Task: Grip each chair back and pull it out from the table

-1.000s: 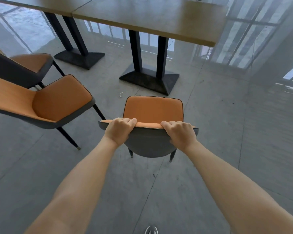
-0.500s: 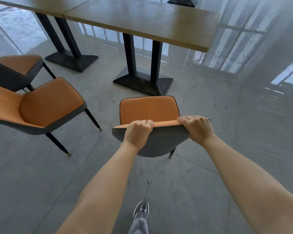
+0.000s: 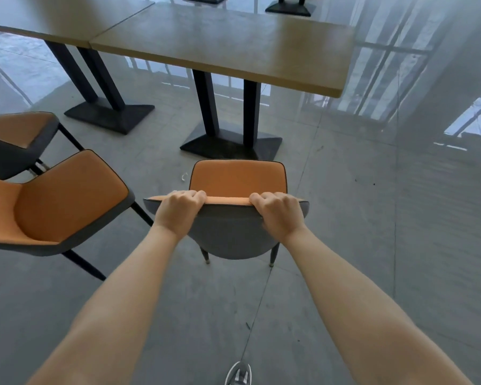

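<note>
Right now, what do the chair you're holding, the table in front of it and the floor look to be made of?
Chair: orange seat looks like smooth leather or a leather-like cover with dark piping, the back shell grey and matte, the legs thin and dark, probably metal. Table: top looks like matte wood grain, on a black base. Floor: glossy grey tiles that reflect the windows.

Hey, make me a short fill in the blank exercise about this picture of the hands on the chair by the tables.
1. Both hands grip the top edge of the chair's ____.
2. The seat of the held chair is coloured ____.
3. The table ahead stands on a ____ base.
4. The left hand and right hand both hold ____ chair.

Missing words: backrest; orange; black; the same
</note>
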Tool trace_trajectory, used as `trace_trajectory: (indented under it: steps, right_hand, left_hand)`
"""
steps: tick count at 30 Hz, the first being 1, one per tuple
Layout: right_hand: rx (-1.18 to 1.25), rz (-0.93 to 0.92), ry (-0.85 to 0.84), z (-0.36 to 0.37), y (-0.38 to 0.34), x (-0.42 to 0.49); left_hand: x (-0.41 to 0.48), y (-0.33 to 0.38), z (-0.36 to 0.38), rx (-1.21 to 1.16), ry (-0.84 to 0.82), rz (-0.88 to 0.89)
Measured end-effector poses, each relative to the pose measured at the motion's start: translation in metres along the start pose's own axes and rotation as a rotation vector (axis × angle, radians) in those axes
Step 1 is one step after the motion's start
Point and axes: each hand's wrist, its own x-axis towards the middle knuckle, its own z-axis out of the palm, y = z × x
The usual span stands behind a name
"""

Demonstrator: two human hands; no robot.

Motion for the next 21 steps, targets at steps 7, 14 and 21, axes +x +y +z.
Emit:
trace_trajectory:
  steps: [7, 14, 21]
  right_hand:
    - [0.062, -0.021, -0.006, 0.005, 0.005, 0.015]
    - [0.053, -0.048, -0.069, 0.005, 0.005, 0.01]
    - [0.031, -0.078, -0.102, 0.004, 0.007, 0.01]
  left_hand:
    - [0.011, -0.01, -0.004, -0.009, 0.041, 0.027]
    - [0.003, -0.009, -0.003, 0.021, 0.057, 0.048]
    - [0.001, -0.008, -0.002, 0.0, 0.074, 0.052]
